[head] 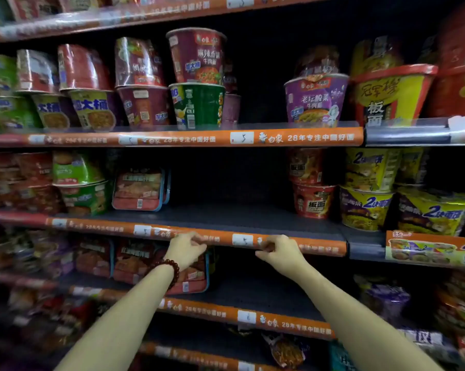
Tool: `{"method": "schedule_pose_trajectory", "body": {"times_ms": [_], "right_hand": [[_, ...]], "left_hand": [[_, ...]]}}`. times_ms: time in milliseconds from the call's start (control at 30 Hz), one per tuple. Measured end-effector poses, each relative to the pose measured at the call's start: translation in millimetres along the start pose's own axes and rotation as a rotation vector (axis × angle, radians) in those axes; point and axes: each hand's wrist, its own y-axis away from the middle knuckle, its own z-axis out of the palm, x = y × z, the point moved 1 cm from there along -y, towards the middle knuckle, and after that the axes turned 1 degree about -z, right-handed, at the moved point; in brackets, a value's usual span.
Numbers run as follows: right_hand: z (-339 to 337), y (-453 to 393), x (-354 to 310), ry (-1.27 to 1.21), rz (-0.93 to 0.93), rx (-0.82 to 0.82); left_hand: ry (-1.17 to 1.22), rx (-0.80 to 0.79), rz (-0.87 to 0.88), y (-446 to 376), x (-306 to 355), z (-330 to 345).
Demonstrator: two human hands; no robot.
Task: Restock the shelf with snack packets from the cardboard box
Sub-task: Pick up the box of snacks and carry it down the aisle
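Both hands up at the orange price strip, no packet in either.

The left hand [184, 249], bead bracelet [169, 269] on its wrist, curls its fingers onto the orange strip [226, 238] fronting the middle shelf [226, 215]; the right hand [278, 250] pinches the same strip just beside a white price tag [242, 240]. Flat red snack packets [139, 190] stand at the left of that shelf, noodle bowls [365, 207] at its right, bare board between. The cardboard box is out of view.
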Motion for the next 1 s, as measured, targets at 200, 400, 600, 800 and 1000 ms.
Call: {"method": "schedule_pose_trajectory", "body": {"times_ms": [200, 400, 600, 800, 1000], "right_hand": [[77, 12, 6, -0.025, -0.019, -0.211], [164, 22, -10, 0.004, -0.065, -0.397], [248, 33, -52, 0.008, -0.162, -0.599], [324, 31, -113, 0.019, -0.259, -0.737], [396, 33, -172, 0.02, -0.336, -0.801]], "left_hand": [[-0.037, 0.038, -0.199, 44, -68, 4], [-0.026, 0.05, -0.425, 107, -151, -11], [-0.038, 0.172, -0.63, 151, -231, -41], [0.024, 0.276, -0.774, 178, -297, -80], [0.072, 0.375, -0.861, 208, -353, -124]]}}
